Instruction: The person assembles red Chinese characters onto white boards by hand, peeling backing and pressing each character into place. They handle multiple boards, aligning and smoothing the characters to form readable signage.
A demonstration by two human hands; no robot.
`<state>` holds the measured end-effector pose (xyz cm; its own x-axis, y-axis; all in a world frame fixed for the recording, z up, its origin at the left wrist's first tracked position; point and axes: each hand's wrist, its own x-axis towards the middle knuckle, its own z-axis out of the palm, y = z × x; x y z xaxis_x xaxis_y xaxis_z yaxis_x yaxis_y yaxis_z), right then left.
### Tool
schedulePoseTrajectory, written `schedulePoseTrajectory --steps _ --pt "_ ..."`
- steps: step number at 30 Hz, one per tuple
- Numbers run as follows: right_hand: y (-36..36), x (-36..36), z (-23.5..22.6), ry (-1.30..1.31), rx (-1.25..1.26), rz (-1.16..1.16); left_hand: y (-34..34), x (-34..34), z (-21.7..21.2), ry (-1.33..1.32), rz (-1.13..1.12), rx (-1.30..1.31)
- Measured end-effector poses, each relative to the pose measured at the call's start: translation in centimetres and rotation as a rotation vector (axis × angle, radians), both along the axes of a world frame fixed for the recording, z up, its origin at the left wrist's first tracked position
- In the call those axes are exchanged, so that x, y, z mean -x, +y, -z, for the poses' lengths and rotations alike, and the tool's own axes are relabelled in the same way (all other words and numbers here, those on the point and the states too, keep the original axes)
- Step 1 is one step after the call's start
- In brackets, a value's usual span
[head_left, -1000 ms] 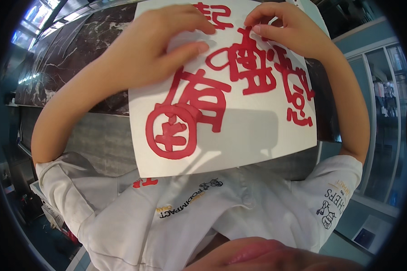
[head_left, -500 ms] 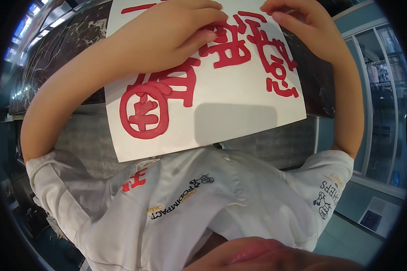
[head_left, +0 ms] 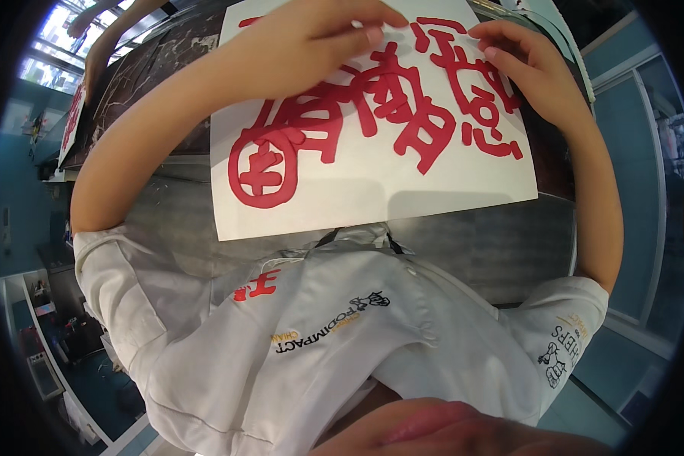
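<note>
A white sheet (head_left: 304, 216) lies over the table's near edge, bearing flat red strips laid as large characters. My left hand (head_left: 334, 34) is above the far middle of the sheet, over the top of the middle red character (head_left: 425, 137). Its fingers reach out to the right, with the thumb apart, and I see nothing held. My right hand (head_left: 524, 64) is at the sheet's right edge, fingers bent but apart, beside the right red character (head_left: 482, 114). At the lower left, a round red outline (head_left: 291, 171) encloses a cross shape. My left forearm hides the far left part.
The dark marbled table (head_left: 163, 57) extends to the left. Another person's arm (head_left: 110, 38) is at the far left, near another sheet (head_left: 72, 125) with red marks. Glass-panelled doors (head_left: 634, 182) stand at the right.
The sheet sits farther right in view. My left hand has come off the middle character, whose lower boxed part now lies nearer me and more tilted. My right hand is lower in view.
</note>
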<state>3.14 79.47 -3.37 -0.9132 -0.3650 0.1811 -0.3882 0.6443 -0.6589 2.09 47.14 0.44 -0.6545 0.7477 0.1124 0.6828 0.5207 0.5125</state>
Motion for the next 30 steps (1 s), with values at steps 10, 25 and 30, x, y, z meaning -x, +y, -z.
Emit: schedulePoseTrajectory --steps 10,25,30 --pt "-1.3 -2.0 -1.6 0.298 -0.036 -0.178 -4.6 -1.8 0.5 0.042 -0.119 0.051" --pt "-6.5 -5.6 -3.8 0.111 -0.195 -0.343 -9.9 -7.7 1.2 0.066 -0.166 -0.011" --pt "-6.6 -4.9 -4.0 -0.108 -0.114 -0.341 -9.6 -7.9 1.8 -0.056 -0.172 -0.081"
